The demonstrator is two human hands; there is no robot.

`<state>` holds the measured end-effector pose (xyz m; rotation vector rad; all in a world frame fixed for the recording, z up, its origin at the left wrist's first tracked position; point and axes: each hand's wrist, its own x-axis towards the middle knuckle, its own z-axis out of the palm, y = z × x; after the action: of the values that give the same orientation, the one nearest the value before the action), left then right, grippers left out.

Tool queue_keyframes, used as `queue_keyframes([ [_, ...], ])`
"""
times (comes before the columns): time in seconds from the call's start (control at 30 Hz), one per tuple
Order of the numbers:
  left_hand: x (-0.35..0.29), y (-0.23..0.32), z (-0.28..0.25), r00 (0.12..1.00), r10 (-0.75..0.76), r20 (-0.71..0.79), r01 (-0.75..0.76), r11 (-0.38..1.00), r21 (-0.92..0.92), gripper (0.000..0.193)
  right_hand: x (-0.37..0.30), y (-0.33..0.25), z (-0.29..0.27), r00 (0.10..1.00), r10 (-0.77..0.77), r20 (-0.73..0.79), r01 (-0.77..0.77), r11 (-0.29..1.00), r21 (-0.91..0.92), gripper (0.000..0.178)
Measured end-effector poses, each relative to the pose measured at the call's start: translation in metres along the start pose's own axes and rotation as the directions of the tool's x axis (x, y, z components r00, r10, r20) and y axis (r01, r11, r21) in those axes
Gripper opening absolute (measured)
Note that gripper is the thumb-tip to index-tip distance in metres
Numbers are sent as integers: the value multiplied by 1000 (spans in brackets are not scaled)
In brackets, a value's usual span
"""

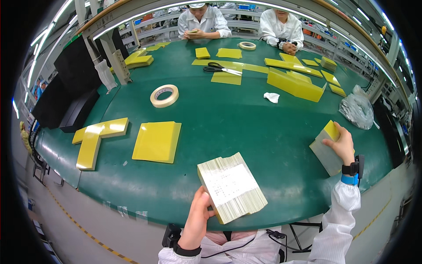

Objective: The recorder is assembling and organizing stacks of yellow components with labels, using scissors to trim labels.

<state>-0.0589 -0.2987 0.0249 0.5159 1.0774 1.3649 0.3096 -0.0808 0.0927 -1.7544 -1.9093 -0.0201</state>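
We are holding one white-labelled, pale rectangular stack (232,188) (left hand (198,210), six o'clock), one yellow-topped grey block (324,153) (right hand (343,144), three o'clock).

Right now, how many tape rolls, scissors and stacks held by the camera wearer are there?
Tape rolls: 2
Black-handled scissors: 1
Held stacks: 2 (white-labelled stack in the left hand, yellow-topped stack in the right hand)
Total: 5

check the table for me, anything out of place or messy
A crumpled white scrap and bunched plastic bag lie on the green table, like litter near the yellow pieces. The stack in the left hand looks slightly askew, its edges uneven. Nothing appears spilled.
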Motion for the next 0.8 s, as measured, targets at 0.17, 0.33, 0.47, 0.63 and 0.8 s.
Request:
queue_keyframes([
  [0.17, -2, 6, 15, 995, 103, 0, -102, 991, 82, 68, 0, -1, 0, 998, -12, 54, 15, 998, -56, 74],
  [0.33, -4, 12, 16, 999, 46, -28, -42, 993, 109, 75, -21, 16, -29, 992, -14, 128, 33, 989, -144, 83],
  [0.47, -12, 14, 20, 999, 44, 26, -45, 998, 40, 66, -50, 57, -32, 990, 3, 143, -43, 958, 282, 81],
  [0.63, -9, 15, 24, 996, -26, -90, 34, 995, 89, 83, -76, 17, -27, 998, -37, -50, 41, 995, 92, 74],
  [0.8, -7, 13, 20, 999, 36, 2, -36, 999, -15, 82, -102, -31, -21, 975, -150, -165, 154, 988, 12, 76],
])
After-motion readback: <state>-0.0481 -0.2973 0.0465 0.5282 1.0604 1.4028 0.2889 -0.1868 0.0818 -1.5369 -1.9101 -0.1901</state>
